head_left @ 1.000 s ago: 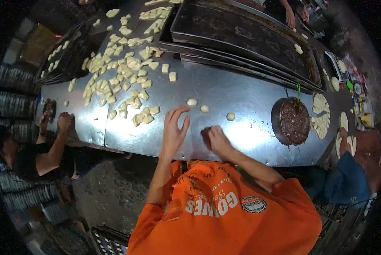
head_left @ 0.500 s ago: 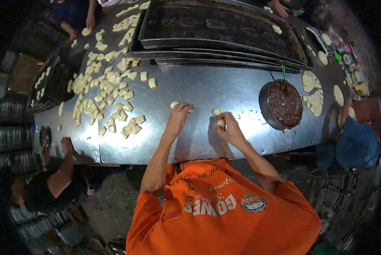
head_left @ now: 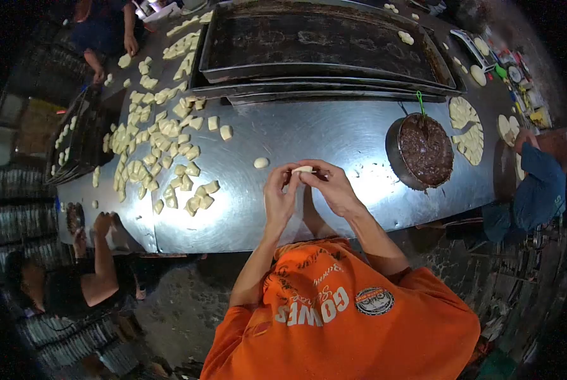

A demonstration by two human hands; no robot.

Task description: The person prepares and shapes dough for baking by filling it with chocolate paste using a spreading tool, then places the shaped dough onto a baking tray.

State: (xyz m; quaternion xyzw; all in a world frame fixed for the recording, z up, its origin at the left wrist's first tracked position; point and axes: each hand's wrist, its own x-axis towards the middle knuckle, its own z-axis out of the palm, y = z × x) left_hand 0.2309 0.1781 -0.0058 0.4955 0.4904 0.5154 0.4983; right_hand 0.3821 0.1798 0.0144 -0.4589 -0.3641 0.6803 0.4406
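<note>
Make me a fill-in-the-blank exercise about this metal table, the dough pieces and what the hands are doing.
1. The left hand and right hand together pinch one piece of ____.
2. The pan of dark filling stands on the hands' ____ side.
3. The green handle sticks up out of the ____.
4. The person's shirt is ____.

Missing words: dough; right; pan; orange.
</note>
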